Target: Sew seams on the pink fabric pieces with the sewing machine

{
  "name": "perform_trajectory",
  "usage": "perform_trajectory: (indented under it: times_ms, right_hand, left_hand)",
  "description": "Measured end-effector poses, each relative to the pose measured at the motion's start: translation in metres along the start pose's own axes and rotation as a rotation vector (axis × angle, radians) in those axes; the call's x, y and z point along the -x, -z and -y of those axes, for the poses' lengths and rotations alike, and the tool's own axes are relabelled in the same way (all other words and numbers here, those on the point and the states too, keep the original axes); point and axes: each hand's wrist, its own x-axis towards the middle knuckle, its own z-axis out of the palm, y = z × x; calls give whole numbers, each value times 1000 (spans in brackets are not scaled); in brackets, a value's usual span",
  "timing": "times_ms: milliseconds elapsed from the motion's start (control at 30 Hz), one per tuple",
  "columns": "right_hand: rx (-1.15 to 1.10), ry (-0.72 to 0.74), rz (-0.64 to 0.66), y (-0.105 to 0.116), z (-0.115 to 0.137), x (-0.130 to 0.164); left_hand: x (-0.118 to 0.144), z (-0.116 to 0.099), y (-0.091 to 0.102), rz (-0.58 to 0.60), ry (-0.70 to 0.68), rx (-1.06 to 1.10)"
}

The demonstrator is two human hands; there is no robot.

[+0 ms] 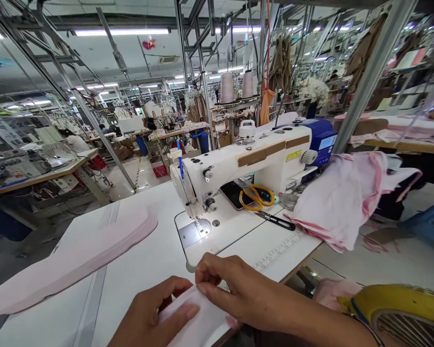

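Observation:
At the front edge of the white sewing table (pixel 137 270), a piece of pale pink fabric (pixel 193 320) is held between both hands. My left hand (pixel 159 308) grips its left side, thumb on top and fingers curled beneath. My right hand (pixel 235 284) pinches the fabric's far tip between thumb and curled fingers. Just beyond the hands stands a white sewing machine (pixel 224 164); its needle area and metal plate (pixel 195 233) are lit, with no fabric on the plate. The lower part of the held fabric runs out of view.
Stacked pale pink cut pieces (pixel 79 255) lie on the left. Orange-handled scissors (pixel 255 197), black thread snips (pixel 275 220) and a phone (pixel 235 195) lie by the machine. White and pink fabric (pixel 340 197) hangs over the right edge. A yellow round object (pixel 401 308) stands lower right.

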Motion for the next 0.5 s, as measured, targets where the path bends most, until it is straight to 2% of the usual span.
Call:
perform_trajectory:
  times_ms: [133, 233, 367, 500]
  right_hand:
    - [-6, -54, -17, 3, -11, 2]
    - [180, -64, -8, 9, -28, 0]
    - [500, 9, 21, 19, -52, -11]
    - [665, 171, 148, 31, -68, -23]
  left_hand:
    - [-18, -5, -7, -8, -17, -15]
    - [-36, 0, -8, -36, 6, -54]
    - [-61, 9, -6, -41, 2, -138]
    - [-81, 18, 0, -100, -41, -269]
